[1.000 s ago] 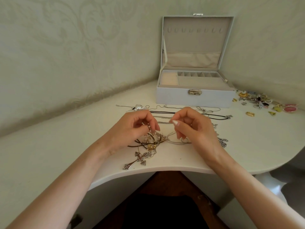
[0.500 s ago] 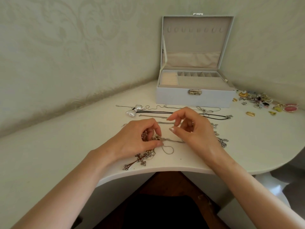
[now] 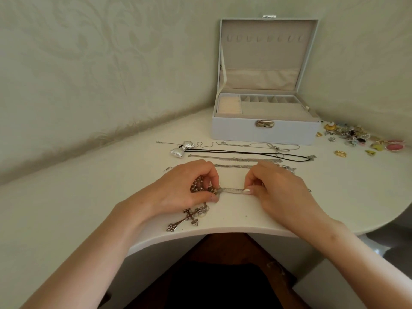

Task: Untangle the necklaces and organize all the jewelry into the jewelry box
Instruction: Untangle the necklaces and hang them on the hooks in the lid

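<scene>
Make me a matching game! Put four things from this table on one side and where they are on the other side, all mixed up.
Things
1. jewelry box
2. bow pendant
3. cross pendant
4. silver chain

Places
A. pulled straight between the left hand and the right hand
B. by the front edge of the table
C. at the back, lid up
D. at the left end of the laid-out necklaces

Pairs: 1-C, 2-D, 3-B, 4-A
</scene>
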A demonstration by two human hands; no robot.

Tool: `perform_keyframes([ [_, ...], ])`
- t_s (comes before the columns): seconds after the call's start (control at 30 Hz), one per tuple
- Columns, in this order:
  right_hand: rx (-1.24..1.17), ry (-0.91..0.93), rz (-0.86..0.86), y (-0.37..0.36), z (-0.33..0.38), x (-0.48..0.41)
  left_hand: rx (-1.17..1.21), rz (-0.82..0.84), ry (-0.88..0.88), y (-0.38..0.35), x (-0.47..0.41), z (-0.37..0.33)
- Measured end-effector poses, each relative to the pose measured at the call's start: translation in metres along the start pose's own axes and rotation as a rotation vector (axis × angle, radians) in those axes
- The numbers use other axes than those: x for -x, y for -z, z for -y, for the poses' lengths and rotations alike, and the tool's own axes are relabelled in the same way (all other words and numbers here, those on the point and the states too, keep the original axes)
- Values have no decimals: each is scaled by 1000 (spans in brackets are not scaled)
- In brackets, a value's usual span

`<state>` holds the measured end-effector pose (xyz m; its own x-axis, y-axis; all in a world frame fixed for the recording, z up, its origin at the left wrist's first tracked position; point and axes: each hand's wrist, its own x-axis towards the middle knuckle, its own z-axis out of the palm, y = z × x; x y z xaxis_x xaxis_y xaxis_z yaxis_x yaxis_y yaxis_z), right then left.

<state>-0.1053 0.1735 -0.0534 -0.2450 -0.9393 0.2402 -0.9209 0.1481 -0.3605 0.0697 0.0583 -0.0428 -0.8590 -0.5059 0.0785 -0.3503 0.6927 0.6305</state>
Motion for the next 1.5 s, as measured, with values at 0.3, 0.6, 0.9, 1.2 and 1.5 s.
perform_keyframes([
  [0.3,22,-10,-39,4,-9,5,-24,29,-26,2,1,2],
  [0.6,68,59,-56,12,-6,4,-55,42,-46,2,1,0],
  [0.9,-49,111,96,-4,16,-17,-61,27,-47,1,0,1],
  [1.2,-212,10,-50,-6,-9,-6,-101,-17,5,0,-1,1],
  [1.5,-99,87,-4,0,2,-1,-59,-30,-51,1,-2,6],
])
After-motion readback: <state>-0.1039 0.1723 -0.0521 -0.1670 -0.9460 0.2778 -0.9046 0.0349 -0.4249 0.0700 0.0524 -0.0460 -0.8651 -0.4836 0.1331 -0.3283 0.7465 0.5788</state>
